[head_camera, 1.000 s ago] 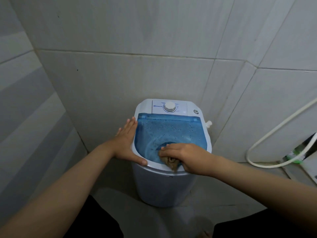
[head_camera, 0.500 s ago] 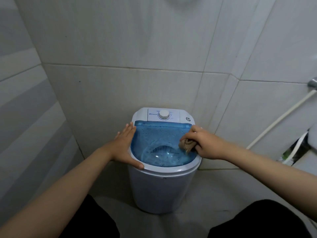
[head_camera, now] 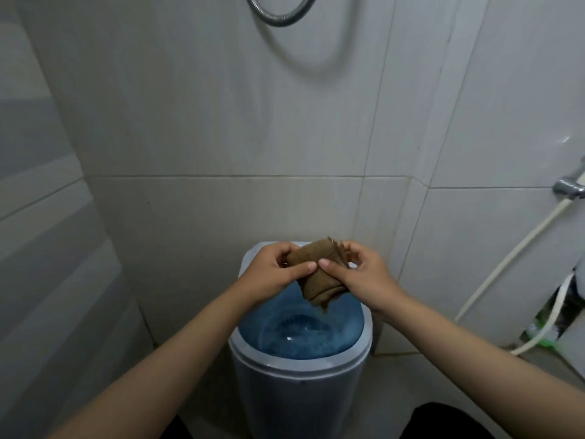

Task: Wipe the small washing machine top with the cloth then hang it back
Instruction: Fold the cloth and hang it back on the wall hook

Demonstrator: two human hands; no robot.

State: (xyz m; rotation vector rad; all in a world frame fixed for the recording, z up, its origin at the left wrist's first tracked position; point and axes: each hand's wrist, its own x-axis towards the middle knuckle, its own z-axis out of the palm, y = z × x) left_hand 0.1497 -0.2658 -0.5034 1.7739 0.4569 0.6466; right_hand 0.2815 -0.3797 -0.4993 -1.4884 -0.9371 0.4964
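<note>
A small white washing machine (head_camera: 300,384) with a translucent blue lid (head_camera: 304,334) stands on the floor against the tiled wall. Above its lid I hold a brown, frayed cloth (head_camera: 316,274) between both hands. My left hand (head_camera: 269,274) pinches the cloth's left side with thumb and fingers. My right hand (head_camera: 364,274) pinches its right side. The cloth is folded and hangs clear of the lid. The machine's control panel is hidden behind my hands.
A metal shower hose (head_camera: 278,14) loops on the wall overhead. At the right, a tap (head_camera: 569,186) feeds a white hose (head_camera: 512,258) running down to the floor. Tiled walls close in at the left and behind the machine.
My right hand lifted the cloth off the lid's right edge. My left hand left the machine's rim and took hold of the cloth too. The view tilted upward.
</note>
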